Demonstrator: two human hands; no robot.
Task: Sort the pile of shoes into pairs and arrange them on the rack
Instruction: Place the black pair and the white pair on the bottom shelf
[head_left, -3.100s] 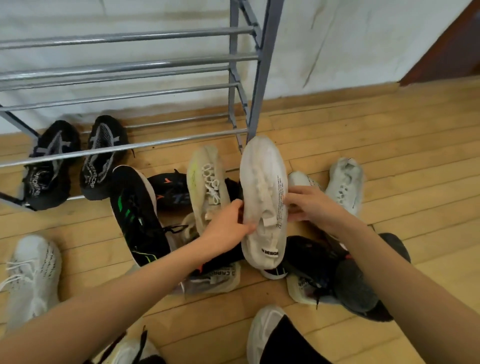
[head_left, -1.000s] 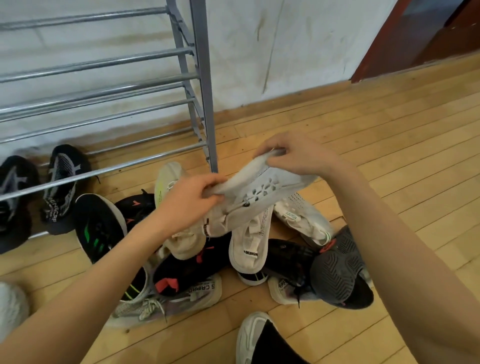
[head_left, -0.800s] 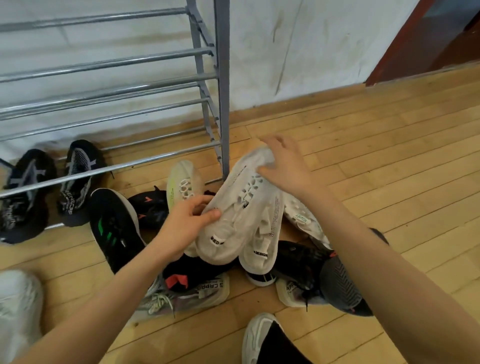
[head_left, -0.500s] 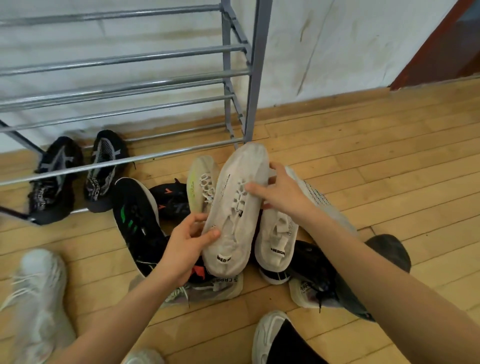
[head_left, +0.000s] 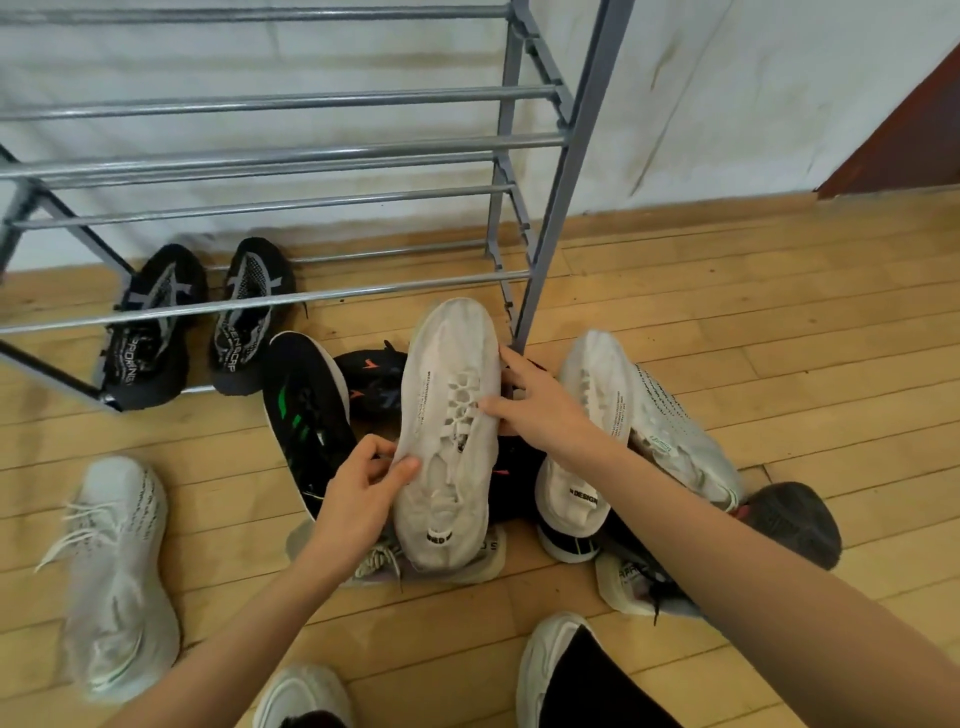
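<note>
Head view, left to right. Sorting judged early.

Done: black pair on the bottom tier of the rack, left end, toes toward the wall. Only pair seen racked.

Outstanding, far left: lone shoe, white, laced, on the floor, well apart from the pile.

Outstanding, centre: the pile itself, on the floor before the rack's right post. Includes green-striped shoe, black, just beside orange-marked shoe, also black. Grey shoe mostly hidden underneath.

Grasping: left hand. Thumb laid across the top of the white shoe near its collar, fingers curled at its left side.

Held: white shoe, raised over the pile between both hands, toe toward the rack, heel tab toward the camera, laces up.

Gripping too: right hand. Thumb on the laces, fingers fairly straight round the right edge at midfoot, pinching that edge.

Right of the hands: twin, same white, similar heel tab, on the pile beneath the right wrist. Likely match, so pairing these two judged the step in hand. Knit shoe, white with dotted side, touching the twin's right; possibly mate to the lone shoe. Dark shoe at the pile's right end, partly behind the right forearm.

Remaining: rack this pair, then match and rack all others.
</note>
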